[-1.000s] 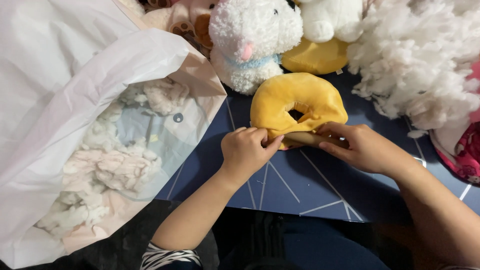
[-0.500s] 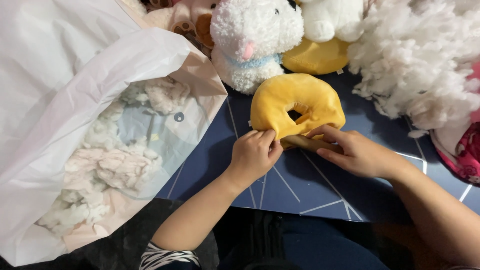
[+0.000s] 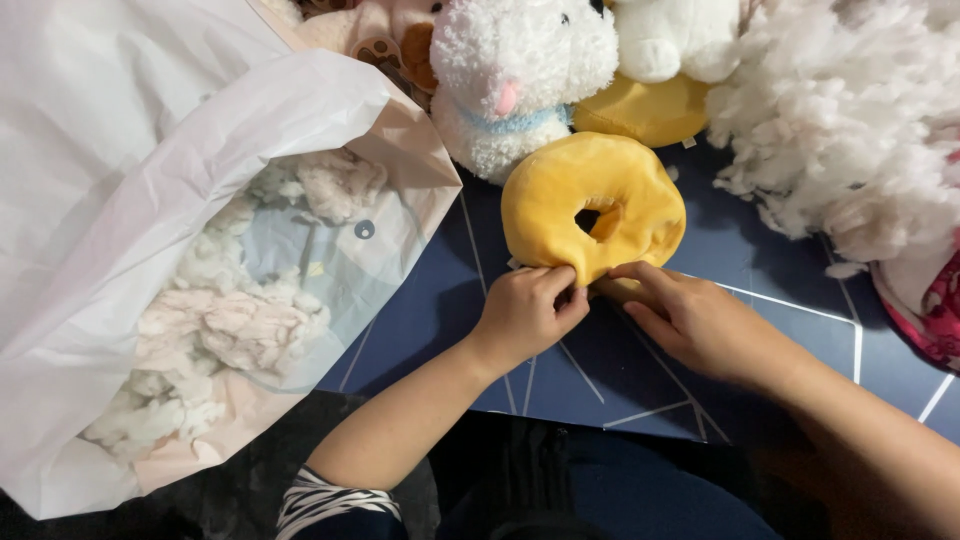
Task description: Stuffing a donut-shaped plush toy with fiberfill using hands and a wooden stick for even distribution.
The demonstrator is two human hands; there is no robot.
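Dark blue mat crowded by stuffing bag and white plush; both hands pinch yellow ring plush.

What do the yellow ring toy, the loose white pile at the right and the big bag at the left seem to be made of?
Yellow ring toy: soft plush fabric, short matte pile that dents under the left hand and right hand.
Loose white pile: probably fibre stuffing, fluffy and wispy.
Big bag: thin translucent plastic film, creased; stuffing shows through.
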